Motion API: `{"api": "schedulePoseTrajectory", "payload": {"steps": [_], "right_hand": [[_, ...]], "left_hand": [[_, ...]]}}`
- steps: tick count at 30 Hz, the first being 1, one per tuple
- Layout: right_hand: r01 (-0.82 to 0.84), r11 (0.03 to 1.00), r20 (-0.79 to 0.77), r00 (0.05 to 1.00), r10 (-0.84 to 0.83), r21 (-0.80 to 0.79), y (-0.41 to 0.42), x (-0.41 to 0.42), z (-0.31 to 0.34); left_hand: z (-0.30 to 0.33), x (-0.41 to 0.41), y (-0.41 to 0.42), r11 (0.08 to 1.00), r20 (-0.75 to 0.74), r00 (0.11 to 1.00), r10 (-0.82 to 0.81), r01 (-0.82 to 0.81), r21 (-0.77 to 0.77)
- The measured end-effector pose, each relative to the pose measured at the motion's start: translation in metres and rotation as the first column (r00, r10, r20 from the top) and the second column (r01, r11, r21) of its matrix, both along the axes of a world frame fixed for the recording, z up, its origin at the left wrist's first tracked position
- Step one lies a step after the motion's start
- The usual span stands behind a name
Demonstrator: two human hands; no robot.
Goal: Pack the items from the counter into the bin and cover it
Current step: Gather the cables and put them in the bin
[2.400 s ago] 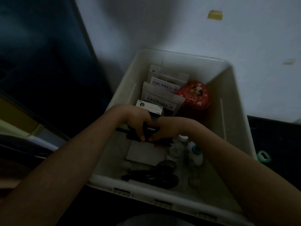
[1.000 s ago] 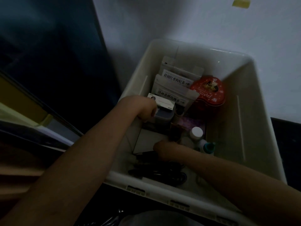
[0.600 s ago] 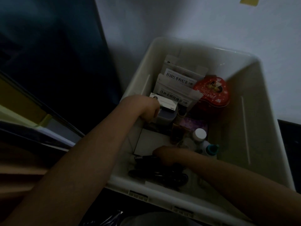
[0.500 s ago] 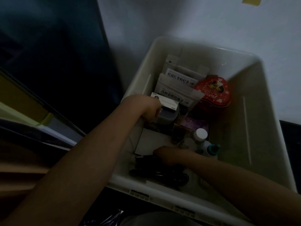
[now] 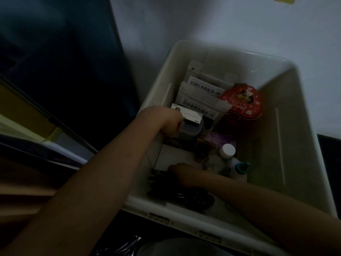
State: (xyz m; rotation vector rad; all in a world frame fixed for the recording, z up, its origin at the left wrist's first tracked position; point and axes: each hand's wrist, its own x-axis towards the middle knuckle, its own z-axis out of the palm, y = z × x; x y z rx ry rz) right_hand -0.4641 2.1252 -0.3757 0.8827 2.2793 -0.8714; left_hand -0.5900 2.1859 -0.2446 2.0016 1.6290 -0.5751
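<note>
Both of the person's arms reach down into a white plastic bin [image 5: 295, 126] that stands open against a pale wall [image 5: 203, 19], with no cover in view. The left hand [image 5: 168, 121] is at the bin's left wall, fingers curled down over the edge of a small grey container [image 5: 191, 131] — the light is too dim to tell whether it truly grips it. A small white box [image 5: 186, 115] lies on top of that container, just beside the knuckles.

The right hand [image 5: 181, 174] is low in the near part of the bin, resting on a dark bundle of black cords [image 5: 184, 194]; its fingers are hidden in shadow, so whether it is clenched or relaxed cannot be told.

Already packed at the far end are two white packets with printed labels [image 5: 204, 87], standing one behind the other, and a red tin [image 5: 241, 106] leaning beside them. Nearer lie a purple packet [image 5: 219, 140], a white-capped bottle [image 5: 227, 151] and a bottle with a teal cap [image 5: 241, 167] — all close together near the right forearm. A flat white box [image 5: 173, 156] lies on the bin floor between the two hands.
</note>
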Motion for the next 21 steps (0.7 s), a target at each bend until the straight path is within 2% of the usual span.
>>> {"api": "schedulePoseTrajectory", "payload": {"steps": [3,7,11,17,21], "right_hand": [[-0.039,0.996,-0.042,0.998,0.043,0.077,0.002,-0.002,0.002],[-0.103,0.990,-0.039,0.994,0.107,0.094,0.000,-0.001,0.000],[-0.089,0.990,-0.060,0.994,0.096,0.111,0.002,-0.003,0.005],[-0.124,0.986,0.077,0.990,0.116,0.115,0.010,-0.001,-0.004],[-0.186,0.972,0.086,0.981,0.175,0.142,0.009,0.001,0.001]], "left_hand": [[0.001,0.000,0.000,1.000,0.004,1.000,0.003,-0.003,0.002],[0.001,0.001,0.000,1.000,0.004,1.000,0.010,-0.010,0.004],[0.001,0.001,0.000,1.000,0.002,1.000,0.020,-0.020,0.011],[0.001,0.000,0.000,1.000,0.006,1.000,0.014,-0.014,0.004],[0.002,0.000,-0.001,1.000,0.018,1.000,0.017,-0.017,0.010]]}}
